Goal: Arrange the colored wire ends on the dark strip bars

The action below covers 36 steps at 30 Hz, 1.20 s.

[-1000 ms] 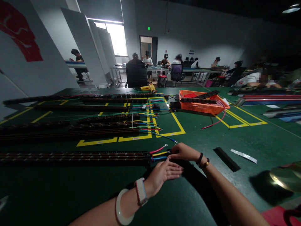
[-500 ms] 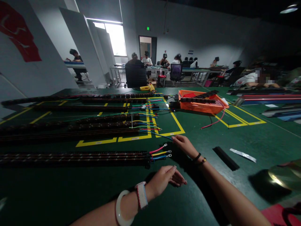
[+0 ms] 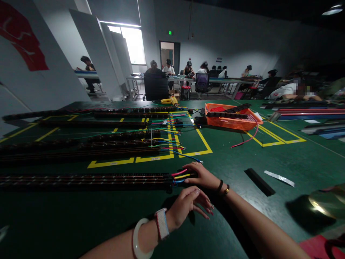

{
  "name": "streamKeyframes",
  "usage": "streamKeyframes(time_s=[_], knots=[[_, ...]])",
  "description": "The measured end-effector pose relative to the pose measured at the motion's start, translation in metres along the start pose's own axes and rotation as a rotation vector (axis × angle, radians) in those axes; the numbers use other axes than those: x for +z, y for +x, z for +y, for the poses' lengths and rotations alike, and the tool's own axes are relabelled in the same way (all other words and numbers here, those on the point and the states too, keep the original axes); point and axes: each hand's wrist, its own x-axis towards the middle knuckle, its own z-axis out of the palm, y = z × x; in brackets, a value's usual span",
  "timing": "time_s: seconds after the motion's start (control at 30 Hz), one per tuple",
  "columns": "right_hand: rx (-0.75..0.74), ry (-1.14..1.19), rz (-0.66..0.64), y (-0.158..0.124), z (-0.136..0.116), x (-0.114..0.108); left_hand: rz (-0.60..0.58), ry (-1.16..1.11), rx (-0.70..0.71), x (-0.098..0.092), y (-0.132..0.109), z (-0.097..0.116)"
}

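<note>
My right hand [image 3: 199, 175] reaches over the free ends of a red wire [image 3: 180, 173], a yellow wire [image 3: 181, 177] and a blue wire [image 3: 179, 181]. Its index finger and thumb are apart, one on each side of the wires, and the wire ends are hidden under it. These wires come out of a long black wire harness [image 3: 107, 181] lying across the table. Nearer to me, my left hand [image 3: 187, 207] hovers with its fingers spread and nothing in them. A thin blue wire with a ring terminal [image 3: 201, 162] lies just beyond my right hand.
More black harnesses [image 3: 121, 144] with coloured wire ends lie behind, over yellow tape outlines [image 3: 153, 158]. An orange basket [image 3: 231, 123] and a yellow heat gun [image 3: 172, 101] stand farther back. At right lie a black strip [image 3: 259, 182] and a silvery strip [image 3: 279, 178]. People sit at distant tables.
My right hand has let go of the thin blue wire and moved down and left over the three wire ends. My left hand's fingers have spread wider.
</note>
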Motion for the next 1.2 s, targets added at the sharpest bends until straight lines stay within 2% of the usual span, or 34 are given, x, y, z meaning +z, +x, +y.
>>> streamKeyframes(time_s=[0.13, 0.37, 0.63, 0.8, 0.97, 1.2], knots=[[-0.029, -0.13, 0.027, 0.001, -0.003, 0.002, 0.072, -0.11, -0.024, -0.003, 0.003, 0.0], [-0.114, -0.313, 0.044, 0.002, -0.003, 0.002, 0.157, -0.232, -0.158, -0.009, 0.007, -0.001], [-0.151, -0.431, 0.055, 0.002, -0.007, 0.007, 0.122, -0.317, -0.197, -0.014, 0.011, -0.005], [-0.191, -0.539, 0.107, -0.001, -0.01, 0.006, 0.2, -0.421, -0.079, -0.012, 0.012, -0.005], [-0.388, -0.622, 0.121, -0.004, -0.011, 0.004, 0.27, -0.509, 0.15, -0.012, 0.014, -0.003], [-0.637, -0.768, 0.084, -0.009, -0.013, 0.008, 0.383, -0.553, 0.134, -0.017, 0.019, -0.006]])
